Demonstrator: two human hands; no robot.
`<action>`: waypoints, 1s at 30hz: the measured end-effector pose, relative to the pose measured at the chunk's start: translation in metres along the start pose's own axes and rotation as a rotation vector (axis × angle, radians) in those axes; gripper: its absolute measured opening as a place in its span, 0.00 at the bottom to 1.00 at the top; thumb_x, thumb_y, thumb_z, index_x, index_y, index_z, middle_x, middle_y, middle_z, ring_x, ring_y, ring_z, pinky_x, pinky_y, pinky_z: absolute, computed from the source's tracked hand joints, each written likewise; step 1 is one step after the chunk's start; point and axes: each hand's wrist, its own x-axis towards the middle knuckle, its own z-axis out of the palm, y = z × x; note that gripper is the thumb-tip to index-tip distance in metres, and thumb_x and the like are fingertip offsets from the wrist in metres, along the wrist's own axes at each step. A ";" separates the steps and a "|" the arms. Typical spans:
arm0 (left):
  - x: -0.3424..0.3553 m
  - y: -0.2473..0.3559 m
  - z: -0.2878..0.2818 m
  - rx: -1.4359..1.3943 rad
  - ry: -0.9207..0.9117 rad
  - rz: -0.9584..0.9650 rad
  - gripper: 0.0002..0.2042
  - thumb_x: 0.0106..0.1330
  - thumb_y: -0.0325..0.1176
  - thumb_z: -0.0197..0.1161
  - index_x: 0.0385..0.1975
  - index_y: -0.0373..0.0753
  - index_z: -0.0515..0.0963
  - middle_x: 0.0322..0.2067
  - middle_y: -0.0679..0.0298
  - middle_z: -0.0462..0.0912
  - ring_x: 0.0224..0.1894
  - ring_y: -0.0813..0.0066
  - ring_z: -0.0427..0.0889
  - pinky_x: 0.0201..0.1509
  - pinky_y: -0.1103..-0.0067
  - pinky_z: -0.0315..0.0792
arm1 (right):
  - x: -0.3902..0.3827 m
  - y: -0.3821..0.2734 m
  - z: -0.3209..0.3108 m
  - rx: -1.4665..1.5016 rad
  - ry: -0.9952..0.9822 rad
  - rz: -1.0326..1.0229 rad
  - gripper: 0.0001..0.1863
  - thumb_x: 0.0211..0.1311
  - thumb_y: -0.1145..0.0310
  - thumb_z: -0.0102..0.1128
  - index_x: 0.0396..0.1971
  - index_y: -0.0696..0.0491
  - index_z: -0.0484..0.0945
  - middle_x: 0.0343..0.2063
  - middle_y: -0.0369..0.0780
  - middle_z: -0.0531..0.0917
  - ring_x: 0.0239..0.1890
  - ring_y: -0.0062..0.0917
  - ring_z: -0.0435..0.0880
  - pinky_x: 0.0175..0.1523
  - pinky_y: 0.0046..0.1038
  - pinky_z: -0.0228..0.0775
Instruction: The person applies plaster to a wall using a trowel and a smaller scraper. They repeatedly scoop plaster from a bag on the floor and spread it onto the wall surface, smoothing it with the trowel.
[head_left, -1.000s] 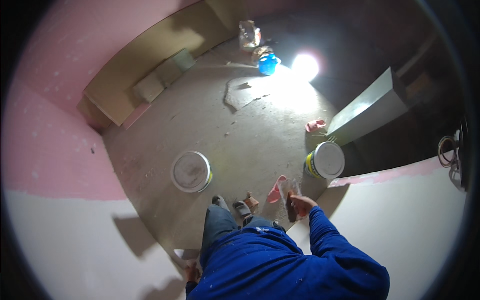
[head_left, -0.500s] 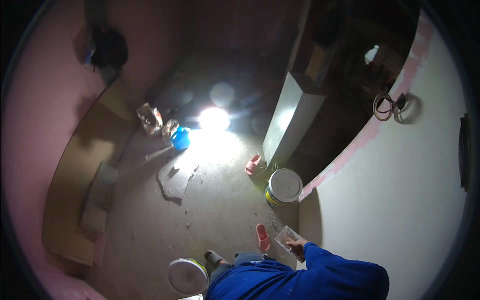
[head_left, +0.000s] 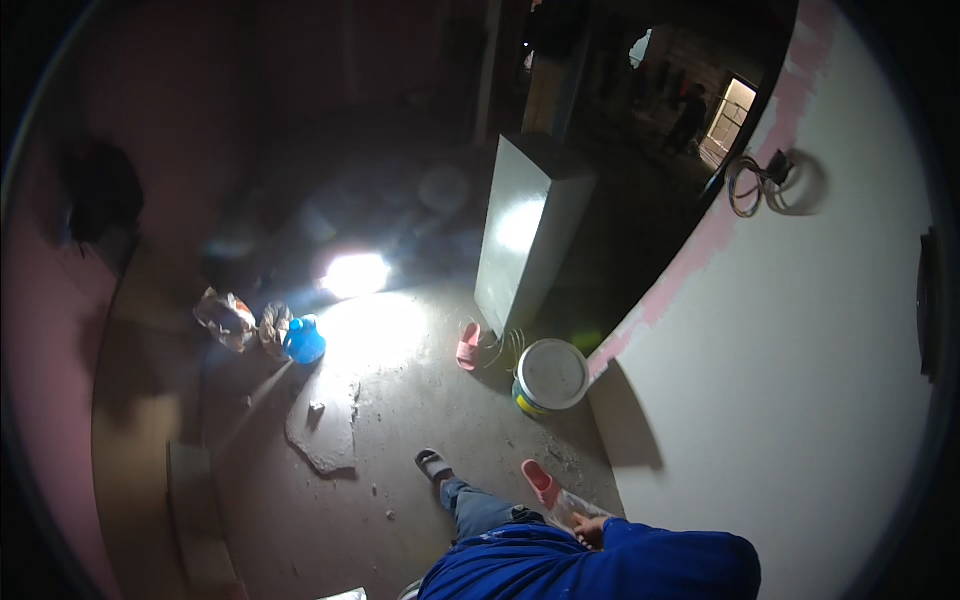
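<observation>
My right hand (head_left: 591, 530) is closed around a flat rectangular plastering trowel (head_left: 569, 508), low at my right side. The trowel's pale blade lies partly behind my hand, close to a pink slipper (head_left: 540, 481) on the floor. My left hand is out of sight. A pale flat edge (head_left: 345, 595), too cut off to name, shows at the bottom of the picture. My blue sleeve (head_left: 680, 560) covers the right arm, and one foot in a grey slipper (head_left: 432, 464) stands forward on the floor.
A lidded bucket (head_left: 554, 374) stands by the white wall (head_left: 740, 400). Past it are another pink slipper (head_left: 468, 348) and a tall pale box-shaped block (head_left: 520, 235). A bright lamp (head_left: 357, 275), a blue jug (head_left: 304, 341), bags (head_left: 226, 320) and a broken slab (head_left: 322, 430) lie left. A person (head_left: 690, 115) is far off.
My view has shifted, and my foot has stepped forward. The trowel, still in my right hand, has come closer to my body. The bucket at the lower left has nearly left the picture.
</observation>
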 end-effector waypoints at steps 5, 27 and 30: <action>0.017 0.023 -0.017 -0.027 0.063 -0.085 0.17 0.63 0.47 0.67 0.42 0.46 0.70 0.18 0.67 0.73 0.14 0.75 0.70 0.14 0.75 0.64 | 0.030 -0.091 0.021 -0.246 0.148 -0.314 0.35 0.65 0.59 0.59 0.70 0.47 0.59 0.40 0.41 0.81 0.47 0.33 0.77 0.57 0.37 0.70; 0.283 0.365 -0.004 0.643 -0.081 0.411 0.29 0.72 0.50 0.54 0.67 0.42 0.60 0.39 0.44 0.82 0.42 0.43 0.82 0.48 0.59 0.76 | -0.069 -0.674 0.405 -0.080 0.172 -0.893 0.12 0.72 0.56 0.55 0.32 0.47 0.73 0.20 0.30 0.74 0.18 0.18 0.74 0.25 0.24 0.72; 0.363 0.399 0.040 0.689 -0.186 0.384 0.29 0.73 0.51 0.51 0.67 0.41 0.59 0.51 0.36 0.77 0.54 0.34 0.76 0.57 0.54 0.72 | 0.014 -0.704 0.447 -0.118 0.093 -0.826 0.12 0.73 0.56 0.54 0.31 0.46 0.71 0.19 0.29 0.71 0.17 0.17 0.71 0.23 0.23 0.68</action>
